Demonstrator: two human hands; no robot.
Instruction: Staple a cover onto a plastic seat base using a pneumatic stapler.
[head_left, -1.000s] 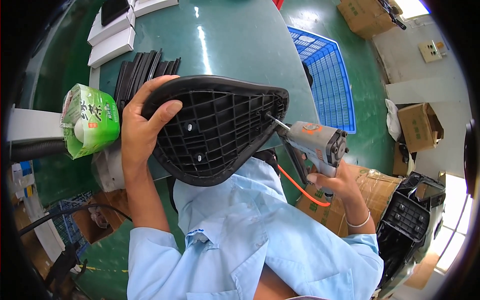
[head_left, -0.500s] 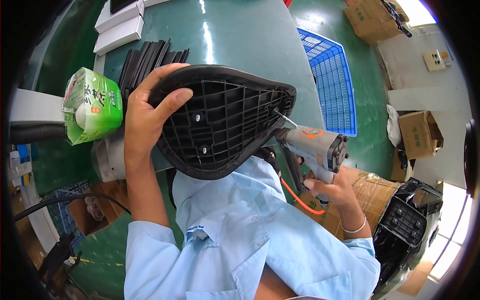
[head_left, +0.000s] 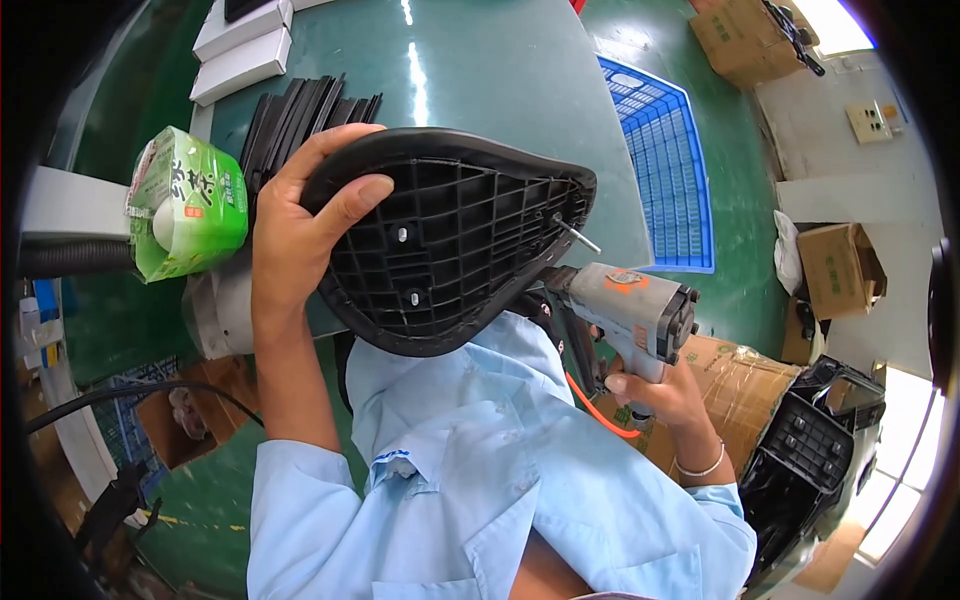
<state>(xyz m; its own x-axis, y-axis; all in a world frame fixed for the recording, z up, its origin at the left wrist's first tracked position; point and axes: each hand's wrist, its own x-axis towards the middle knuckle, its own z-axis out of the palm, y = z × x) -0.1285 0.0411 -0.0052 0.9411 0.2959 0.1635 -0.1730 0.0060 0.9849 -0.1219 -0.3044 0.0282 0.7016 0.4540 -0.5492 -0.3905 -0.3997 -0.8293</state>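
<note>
A black padded seat (head_left: 455,255) is held up with its ribbed plastic underside toward me. Two short metal studs show on its wide part, and a longer metal pin (head_left: 577,235) sticks out near its narrow right end. My left hand (head_left: 295,225) grips the seat's wide left edge, thumb over the underside, fingers mostly hidden behind. In my right hand (head_left: 660,392) is a grey air staple gun (head_left: 625,305) with an orange hose (head_left: 590,405). The gun's nose is close to the seat's lower right edge; I cannot tell whether it touches.
A green workbench (head_left: 500,60) lies beyond the seat, bearing black strips (head_left: 300,110) and white boxes (head_left: 240,70). A cut green carton (head_left: 190,205) hangs at left. At right are a blue crate (head_left: 670,170), a cardboard box (head_left: 725,385) and black plastic parts (head_left: 810,440).
The staple gun has shifted slightly down, so its nose sits farther from the long pin. The seat has moved a little to the right in the picture, still in my left hand.
</note>
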